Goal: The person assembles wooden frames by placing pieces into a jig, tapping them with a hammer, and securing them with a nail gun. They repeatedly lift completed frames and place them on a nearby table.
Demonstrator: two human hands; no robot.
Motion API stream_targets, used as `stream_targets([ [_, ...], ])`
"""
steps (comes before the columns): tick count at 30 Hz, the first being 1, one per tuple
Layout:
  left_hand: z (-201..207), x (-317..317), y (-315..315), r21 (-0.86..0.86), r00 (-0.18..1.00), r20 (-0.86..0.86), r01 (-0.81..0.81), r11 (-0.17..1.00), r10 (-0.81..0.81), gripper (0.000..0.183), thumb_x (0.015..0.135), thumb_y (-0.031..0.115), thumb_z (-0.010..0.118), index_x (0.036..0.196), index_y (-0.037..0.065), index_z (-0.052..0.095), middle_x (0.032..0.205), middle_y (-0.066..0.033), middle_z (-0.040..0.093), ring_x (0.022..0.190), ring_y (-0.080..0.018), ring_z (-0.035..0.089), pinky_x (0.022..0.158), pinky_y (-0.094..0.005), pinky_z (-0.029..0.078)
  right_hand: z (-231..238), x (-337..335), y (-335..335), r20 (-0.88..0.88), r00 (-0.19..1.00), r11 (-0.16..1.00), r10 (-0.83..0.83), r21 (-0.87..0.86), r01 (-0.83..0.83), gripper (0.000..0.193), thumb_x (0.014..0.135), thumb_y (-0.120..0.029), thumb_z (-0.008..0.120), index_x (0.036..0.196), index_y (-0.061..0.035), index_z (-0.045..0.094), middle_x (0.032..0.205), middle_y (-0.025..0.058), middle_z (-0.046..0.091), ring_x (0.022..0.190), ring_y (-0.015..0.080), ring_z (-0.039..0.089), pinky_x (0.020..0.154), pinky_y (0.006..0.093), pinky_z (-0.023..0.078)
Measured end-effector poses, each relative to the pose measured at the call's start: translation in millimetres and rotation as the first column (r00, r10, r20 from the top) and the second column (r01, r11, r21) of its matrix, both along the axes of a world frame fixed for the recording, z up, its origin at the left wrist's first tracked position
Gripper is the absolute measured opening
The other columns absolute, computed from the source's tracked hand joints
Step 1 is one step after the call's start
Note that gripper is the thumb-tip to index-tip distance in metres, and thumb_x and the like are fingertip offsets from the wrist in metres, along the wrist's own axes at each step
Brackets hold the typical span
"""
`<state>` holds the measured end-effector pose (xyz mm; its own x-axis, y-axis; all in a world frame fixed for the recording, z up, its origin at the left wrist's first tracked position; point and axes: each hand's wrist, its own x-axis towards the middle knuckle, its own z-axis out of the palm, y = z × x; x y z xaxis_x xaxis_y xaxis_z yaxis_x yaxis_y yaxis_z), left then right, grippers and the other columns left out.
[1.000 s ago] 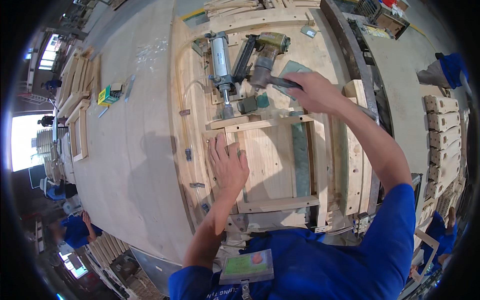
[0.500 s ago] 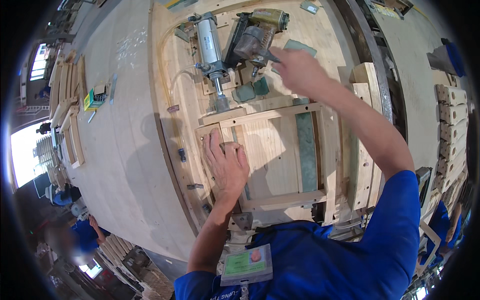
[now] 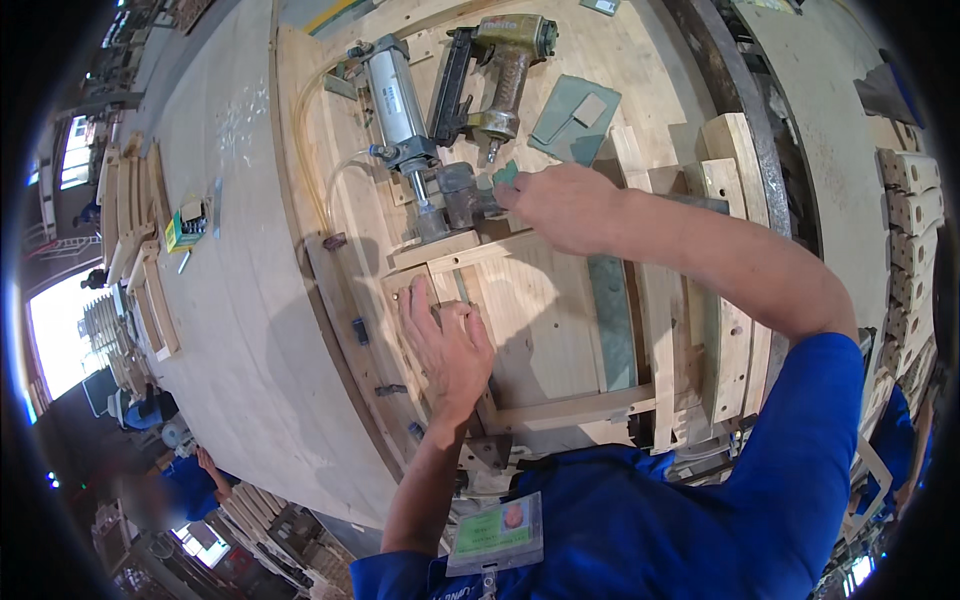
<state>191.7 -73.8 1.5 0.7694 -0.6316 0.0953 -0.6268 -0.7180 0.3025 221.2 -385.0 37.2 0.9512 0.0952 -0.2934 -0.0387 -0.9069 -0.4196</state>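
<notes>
My right hand (image 3: 565,208) is closed round the handle of a mallet with a dark grey cylindrical head (image 3: 459,196). The head is just beyond the far left corner of a pale wooden frame (image 3: 540,406), beside the rod end of a silver air cylinder (image 3: 395,105). I cannot tell whether it touches the wood. On the frame's left side lies my left hand (image 3: 450,350), palm down, its fingers apart and partly bent over the rail. A green-grey strip (image 3: 612,330) shows inside the frame.
A nail gun (image 3: 510,80) lies beyond the frame, near a green-grey sheet (image 3: 575,118). Wooden blocks (image 3: 735,270) stand at the right, before a dark metal beam (image 3: 735,90). A small yellow-green box (image 3: 186,226) sits on the left board. Stacked wooden parts (image 3: 910,250) line the far right.
My right hand has brought the mallet down and nearer, from over the nail gun to the frame's far left corner. My left hand remains on the frame's left side.
</notes>
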Motion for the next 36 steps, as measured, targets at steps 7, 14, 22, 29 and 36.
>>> stream_targets([
  [7, 1, -1, -1, -0.033, 1.000, 0.010, -0.008, 0.999, 0.008, 0.020, 0.096, 0.007, 0.072, 0.111, 0.003, 0.060, 0.163, -0.0318, 0.038, 0.151, -0.0569, 0.033, 0.124, -0.0656, 0.028, 24, 13, -26, 0.171, 0.965, 0.981, -0.196, 0.044, 0.192, 0.033, 0.095, -0.007, 0.064, 0.128, -0.0071, 0.071, 0.109, 0.0184, 0.078, 0.105, 0.0401, 0.075, 0.088, 0.0522, 0.061],
  [14, 0, -6, 7, -0.006, 1.000, 0.014, -0.002, 1.000, 0.002, 0.020, 0.095, 0.007, 0.072, 0.111, 0.004, 0.060, 0.163, -0.0308, 0.038, 0.151, -0.0567, 0.033, 0.124, -0.0653, 0.028, 16, 4, -6, -0.071, 0.981, 0.984, 0.178, 0.037, -0.176, 0.034, 0.096, -0.006, 0.064, 0.130, -0.0030, 0.068, 0.109, 0.0191, 0.076, 0.106, 0.0408, 0.074, 0.089, 0.0526, 0.059],
  [22, -1, 0, 0, -0.028, 1.000, -0.005, -0.018, 0.999, 0.018, 0.019, 0.095, 0.007, 0.072, 0.111, 0.005, 0.061, 0.163, -0.0311, 0.038, 0.152, -0.0570, 0.032, 0.125, -0.0661, 0.028, 2, 6, 3, 0.106, 0.969, 0.975, -0.223, 0.042, 0.219, 0.034, 0.097, -0.009, 0.066, 0.131, -0.0086, 0.070, 0.108, 0.0173, 0.076, 0.107, 0.0380, 0.074, 0.087, 0.0492, 0.061],
  [29, 1, -2, 3, -0.008, 1.000, 0.021, -0.008, 1.000, 0.008, 0.020, 0.096, 0.007, 0.072, 0.111, 0.004, 0.061, 0.162, -0.0315, 0.038, 0.151, -0.0568, 0.033, 0.124, -0.0662, 0.029, 12, 17, -16, 0.177, 0.981, 0.991, -0.076, 0.125, 0.054, 0.044, 0.089, -0.004, 0.070, 0.132, -0.0070, 0.069, 0.111, 0.0210, 0.077, 0.103, 0.0402, 0.075, 0.086, 0.0514, 0.063],
  [36, -2, 1, 2, -0.028, 1.000, 0.011, -0.017, 0.999, 0.017, 0.021, 0.096, 0.007, 0.072, 0.113, 0.004, 0.062, 0.161, -0.0321, 0.039, 0.150, -0.0574, 0.034, 0.124, -0.0661, 0.029, 22, 7, -2, -0.108, 0.973, 0.977, 0.202, 0.083, -0.194, 0.045, 0.099, -0.010, 0.063, 0.144, -0.0056, 0.063, 0.113, 0.0236, 0.074, 0.107, 0.0438, 0.072, 0.089, 0.0524, 0.059],
])
